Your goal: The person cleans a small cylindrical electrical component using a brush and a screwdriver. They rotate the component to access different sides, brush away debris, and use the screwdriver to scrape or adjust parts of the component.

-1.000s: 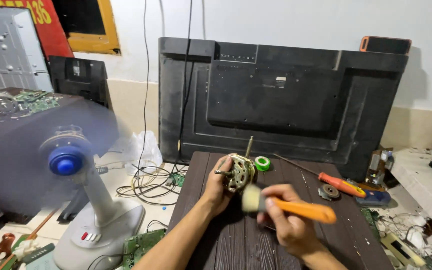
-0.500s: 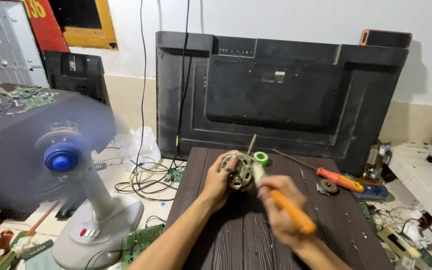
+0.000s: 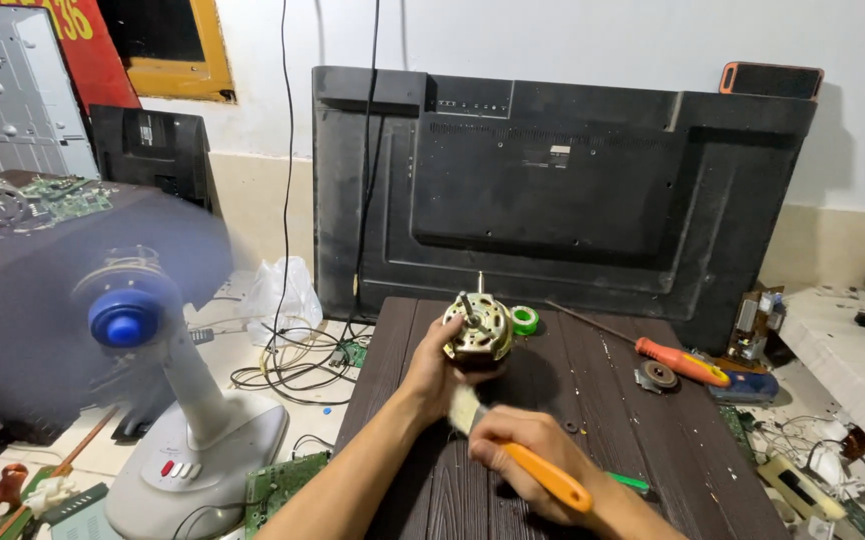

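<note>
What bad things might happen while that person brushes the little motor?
1. The left hand holds the motor up off the dark table; it might slip and drop.
2. The right hand works the orange-handled brush close by; dust may blow about, since the fan is spinning nearby.
3. The screwdriver lies near the table's edge and might roll off.

Brass-coloured motor (image 3: 478,328) held upright; orange-handled brush (image 3: 523,460) beneath it.

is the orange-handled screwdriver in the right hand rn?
No: the right hand grips an orange-handled brush, while the orange-handled screwdriver lies on the dark table.
</note>
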